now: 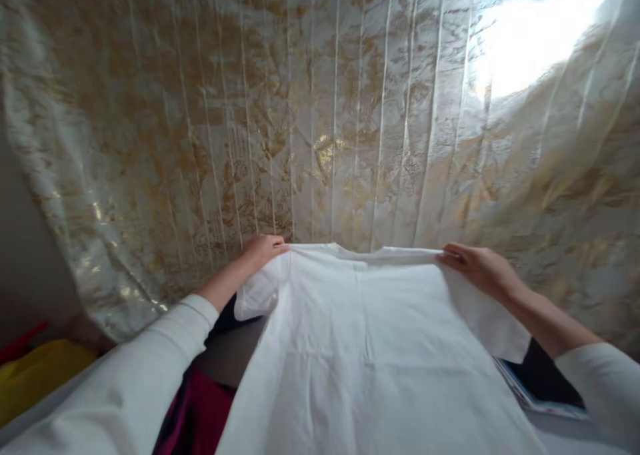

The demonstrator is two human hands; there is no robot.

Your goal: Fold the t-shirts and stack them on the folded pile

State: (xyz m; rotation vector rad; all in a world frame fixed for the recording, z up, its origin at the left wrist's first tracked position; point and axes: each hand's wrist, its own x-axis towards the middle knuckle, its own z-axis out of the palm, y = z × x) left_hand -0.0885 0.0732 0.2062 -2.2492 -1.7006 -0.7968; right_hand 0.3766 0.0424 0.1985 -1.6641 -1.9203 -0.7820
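Note:
A white short-sleeved T-shirt (365, 335) is stretched wide between my two hands, its neckline at the top and its body hanging toward me. My left hand (265, 247) pinches the left shoulder, with that sleeve drooping below the wrist. At the opposite shoulder, my right hand (473, 263) grips the fabric between thumb and fingers, and the other sleeve hangs under my forearm. Faint fold creases run across and down the shirt's front. Its lower part runs out of view at the bottom.
Behind the shirt hangs a shiny gold-and-silver patterned curtain (310, 128), with bright glare at upper right. Dark red cloth (203, 411) lies at lower left, and yellow fabric (45, 378) farther left. A dark flat item (547, 375) with light edges is at right.

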